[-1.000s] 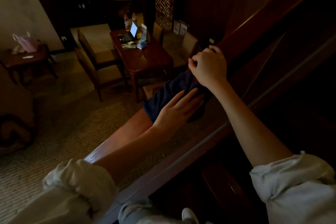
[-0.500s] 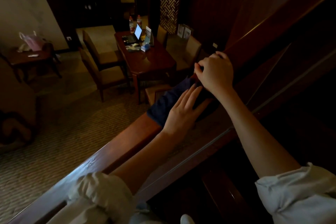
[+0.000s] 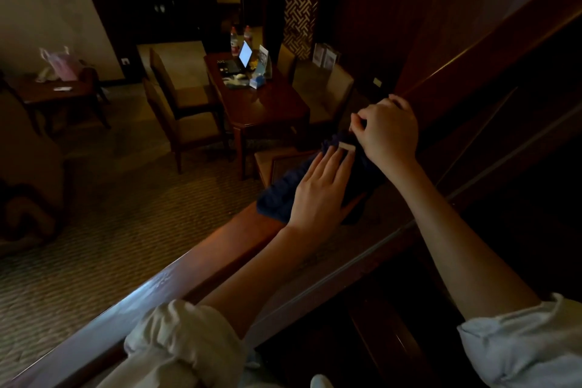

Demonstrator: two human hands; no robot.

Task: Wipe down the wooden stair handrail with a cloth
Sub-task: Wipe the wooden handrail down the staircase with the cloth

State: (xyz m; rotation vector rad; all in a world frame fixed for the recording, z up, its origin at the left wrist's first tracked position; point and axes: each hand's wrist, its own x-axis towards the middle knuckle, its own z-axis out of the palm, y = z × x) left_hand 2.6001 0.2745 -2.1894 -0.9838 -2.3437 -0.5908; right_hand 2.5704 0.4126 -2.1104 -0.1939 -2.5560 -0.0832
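The wooden handrail [image 3: 189,264] runs from the lower left of the frame to the upper right, above a dim room where a dining table [image 3: 267,110] stands at upper centre. A dark blue cloth [image 3: 280,195] lies draped over the rail at centre frame. My left hand [image 3: 318,195] lies flat on it, fingers straight and pressing down. My right hand [image 3: 389,132], just up the rail, has its fingers curled and, as far as the poor light shows, pinches the cloth's bunched upper end. A small pale label [image 3: 346,146] shows between my hands.
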